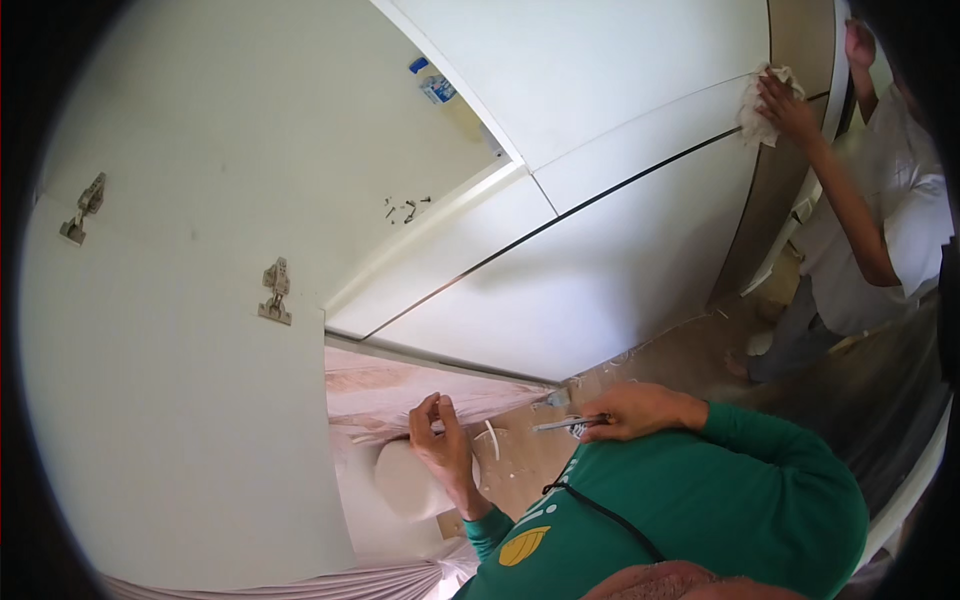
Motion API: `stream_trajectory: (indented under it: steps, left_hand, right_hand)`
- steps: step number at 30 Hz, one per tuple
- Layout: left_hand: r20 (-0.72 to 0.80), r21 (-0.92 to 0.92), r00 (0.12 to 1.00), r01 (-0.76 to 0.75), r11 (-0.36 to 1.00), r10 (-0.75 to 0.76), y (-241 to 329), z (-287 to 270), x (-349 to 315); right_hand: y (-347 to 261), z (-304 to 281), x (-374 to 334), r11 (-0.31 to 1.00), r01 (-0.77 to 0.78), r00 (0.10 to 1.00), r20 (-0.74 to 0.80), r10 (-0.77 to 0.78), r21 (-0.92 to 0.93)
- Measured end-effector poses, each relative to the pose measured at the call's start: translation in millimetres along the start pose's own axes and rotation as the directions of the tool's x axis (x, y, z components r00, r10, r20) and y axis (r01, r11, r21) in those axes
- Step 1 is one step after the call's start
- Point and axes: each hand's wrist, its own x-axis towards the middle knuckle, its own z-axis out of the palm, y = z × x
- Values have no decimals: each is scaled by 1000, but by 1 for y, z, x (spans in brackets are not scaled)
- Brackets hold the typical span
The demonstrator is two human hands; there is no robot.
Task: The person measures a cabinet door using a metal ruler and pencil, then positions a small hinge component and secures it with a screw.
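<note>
My right hand [640,410] is closed around a slim grey metal tool [553,427] whose narrow end points left; its exact kind is hard to tell. My left hand [440,448] is raised with curled fingers, thumb and fingertips close together; whatever it may pinch is too small to make out. Left of my hands stands a large white door panel [200,420]. A metal cabinet hinge [276,292] is fixed to it, and a second hinge [84,210] sits further left. Several small screws [408,210] lie on the white cabinet's inner floor, beyond my hands.
A bottle with a blue cap [436,83] is inside the cabinet. White drawer fronts [600,270] run along the far side. At right, another person [870,220] presses a cloth [760,115] against a cabinet panel. A white round object [405,482] stands below my left hand; scraps lie on the floor.
</note>
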Motion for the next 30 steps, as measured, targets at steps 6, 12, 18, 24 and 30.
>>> stream_trajectory:
  steps: [6,12,18,24,30]
  left_hand:
    - [38,-37,998,-53,998,54,1,8,0]
    - [112,-41,992,60,997,-55,-13,-3,-8]
    - [106,-124,990,106,987,-93,-25,-10,-12]
    - [56,-90,998,23,996,-18,-20,-12,-7]
    - [76,-160,997,7,987,5,12,-7,-3]
  right_hand:
    - [2,3,1,999,-9,1000,21,8,48]
    - [0,8,8,999,1,999,40,-2,34]
    - [-4,9,15,1000,17,996,92,-18,9]
    - [-9,6,17,1000,24,996,80,-25,3]
    - [-8,6,13,999,-40,997,68,38,23]
